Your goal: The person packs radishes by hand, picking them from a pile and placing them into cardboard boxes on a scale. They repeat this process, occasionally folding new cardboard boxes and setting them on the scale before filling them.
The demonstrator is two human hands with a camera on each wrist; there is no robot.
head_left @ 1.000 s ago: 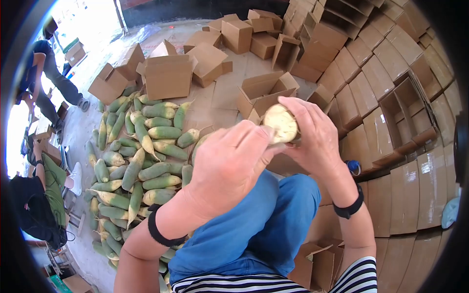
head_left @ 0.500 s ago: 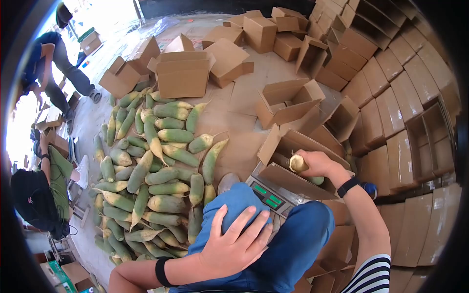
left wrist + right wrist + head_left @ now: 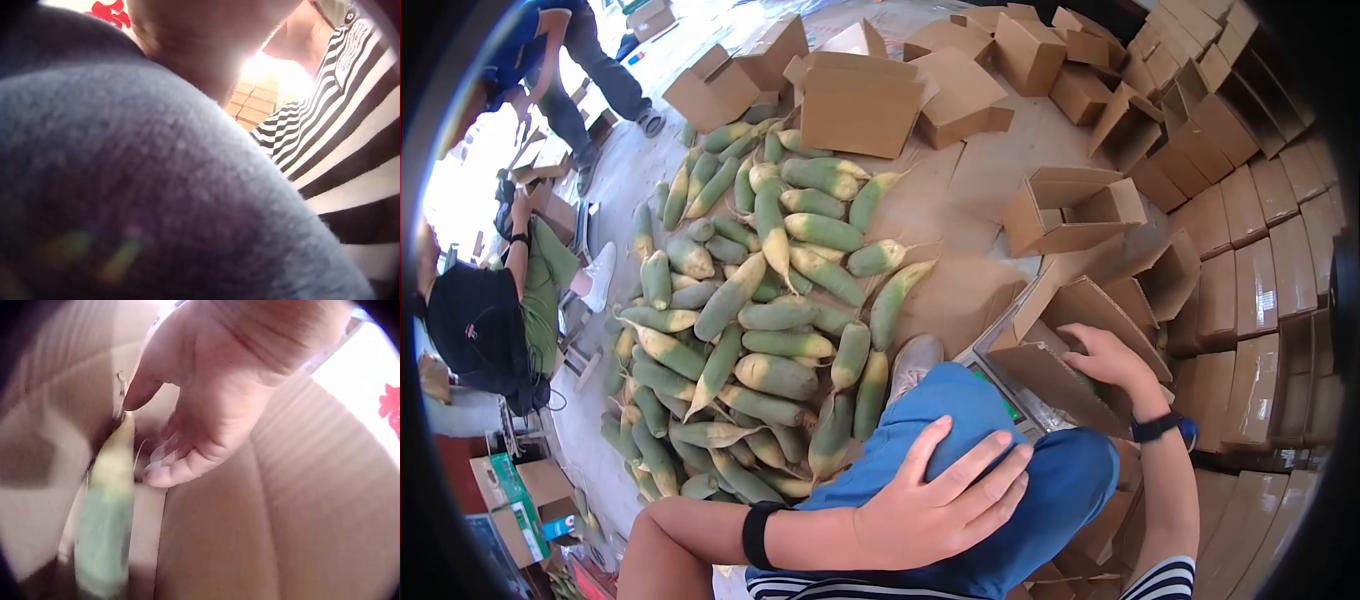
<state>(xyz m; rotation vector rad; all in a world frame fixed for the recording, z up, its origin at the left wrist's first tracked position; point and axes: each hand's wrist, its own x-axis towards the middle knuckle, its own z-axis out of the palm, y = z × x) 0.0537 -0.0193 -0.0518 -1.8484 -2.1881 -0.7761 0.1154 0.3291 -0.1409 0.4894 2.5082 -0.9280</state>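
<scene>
The right hand (image 3: pixel 1105 362) is down in the box (image 3: pixel 1055 375), fingers loose, holding nothing. The radish (image 3: pixel 106 519) lies on the box bottom by its thumb. The left hand (image 3: pixel 940 510) lies flat on the knee (image 3: pixel 960 400). This radish looks packed; another means reaching to the heap (image 3: pixel 770 300) on the floor

Sunlit concrete floor (image 3: pixel 615 175), stacked cartons (image 3: pixel 1260 260)

Your left hand (image 3: pixel 945 505) lies palm down on your bent knee (image 3: pixel 965 400). Its fingers (image 3: pixel 985 462) are straight and spread, the thumb set apart. The left forearm runs in from the lower left, elbow bent. Your right arm reaches forward and down, the wrist slightly flexed. Your right hand (image 3: pixel 1105 358) hangs palm down, its fingers (image 3: pixel 175 469) loosely curled, the thumb pointing downward, holding nothing.
</scene>
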